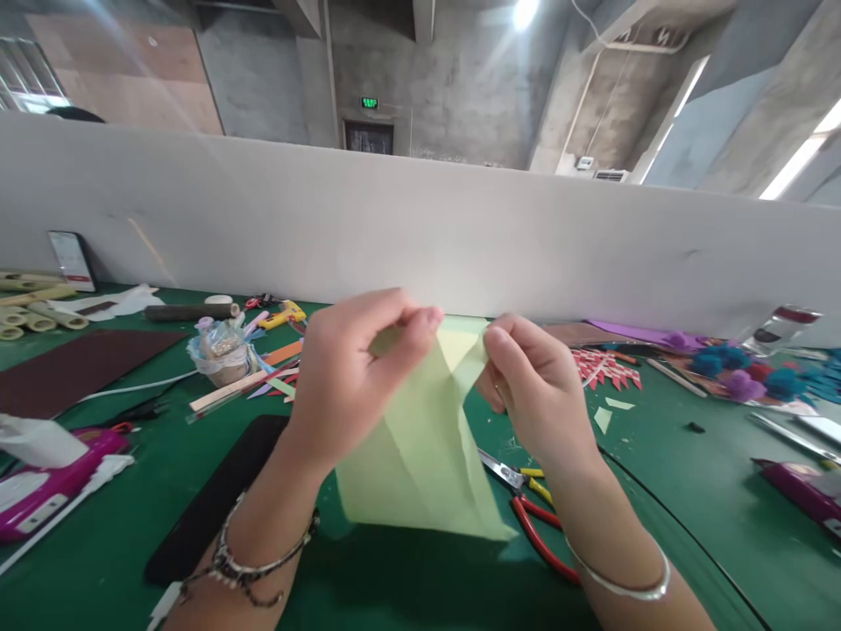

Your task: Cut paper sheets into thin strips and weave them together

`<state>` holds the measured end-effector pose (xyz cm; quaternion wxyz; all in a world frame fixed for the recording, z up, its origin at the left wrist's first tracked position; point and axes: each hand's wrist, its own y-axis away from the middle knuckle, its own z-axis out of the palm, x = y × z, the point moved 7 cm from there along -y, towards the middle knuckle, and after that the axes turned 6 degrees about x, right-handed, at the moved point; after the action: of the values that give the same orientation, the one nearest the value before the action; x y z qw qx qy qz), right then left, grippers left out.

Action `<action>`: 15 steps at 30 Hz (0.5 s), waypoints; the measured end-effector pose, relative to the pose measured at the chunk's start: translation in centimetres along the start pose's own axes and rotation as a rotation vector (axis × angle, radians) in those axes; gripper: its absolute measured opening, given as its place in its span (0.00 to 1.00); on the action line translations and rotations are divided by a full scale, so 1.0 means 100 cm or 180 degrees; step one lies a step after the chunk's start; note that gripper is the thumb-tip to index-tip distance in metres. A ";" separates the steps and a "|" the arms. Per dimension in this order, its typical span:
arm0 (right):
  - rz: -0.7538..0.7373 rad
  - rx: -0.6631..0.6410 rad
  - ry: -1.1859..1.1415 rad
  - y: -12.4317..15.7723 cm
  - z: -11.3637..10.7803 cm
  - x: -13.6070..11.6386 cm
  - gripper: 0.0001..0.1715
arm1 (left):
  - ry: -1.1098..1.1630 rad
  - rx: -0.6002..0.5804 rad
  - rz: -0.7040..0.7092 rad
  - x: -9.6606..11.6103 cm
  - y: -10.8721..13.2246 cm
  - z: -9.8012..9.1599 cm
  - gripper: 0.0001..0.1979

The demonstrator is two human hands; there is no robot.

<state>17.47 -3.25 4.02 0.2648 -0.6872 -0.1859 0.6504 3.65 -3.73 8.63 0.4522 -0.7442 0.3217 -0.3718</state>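
I hold a pale yellow-green sheet of paper [420,447] upright above the green table [689,491]. My left hand [348,377] pinches its top edge on the left, fingers closed on the paper. My right hand [535,390] pinches the top edge on the right, where the paper is folded over. The sheet hangs down between my wrists, creased along a diagonal. Both wrists wear bracelets.
Red-handled scissors [532,513] lie under my right forearm. A black mat [216,499] lies at the left, with a brown sheet [72,368], a bag of bits [220,350], a yellow glue gun [284,314] and paper rolls [32,311]. Pompoms [729,368] and red paper cut-outs [604,366] lie right. A white partition [420,228] closes the back.
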 end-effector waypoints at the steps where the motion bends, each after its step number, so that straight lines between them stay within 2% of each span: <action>1: 0.0083 -0.0034 0.0040 -0.003 0.001 0.006 0.17 | -0.0158 0.0076 -0.0020 -0.005 0.000 0.001 0.16; 3: 0.0086 -0.0199 0.0346 -0.005 0.006 0.012 0.15 | -0.0478 0.0096 -0.0008 -0.012 0.000 0.005 0.16; 5: -0.0092 -0.0307 0.0914 -0.004 0.011 0.011 0.16 | -0.0758 -0.0042 0.0001 -0.016 0.001 0.013 0.17; 7: -0.0272 -0.0208 0.1577 -0.002 0.012 0.009 0.19 | -0.0963 -0.0170 -0.0016 -0.018 0.002 0.019 0.17; 9: -0.0333 -0.0043 0.2031 -0.001 0.011 0.007 0.15 | -0.1084 -0.0227 -0.0064 -0.020 0.002 0.022 0.17; 12: -0.0325 0.0045 0.2197 -0.001 0.010 0.006 0.06 | -0.1172 -0.0232 -0.0183 -0.025 0.002 0.023 0.17; 15: -0.0334 -0.0035 0.2301 -0.002 0.013 0.010 0.06 | -0.1205 -0.0308 -0.0345 -0.031 0.002 0.025 0.17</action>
<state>16.29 -2.38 3.32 0.3426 -0.8637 -0.1188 0.3501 4.15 -0.17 6.83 0.4477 -0.8379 0.2079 -0.2331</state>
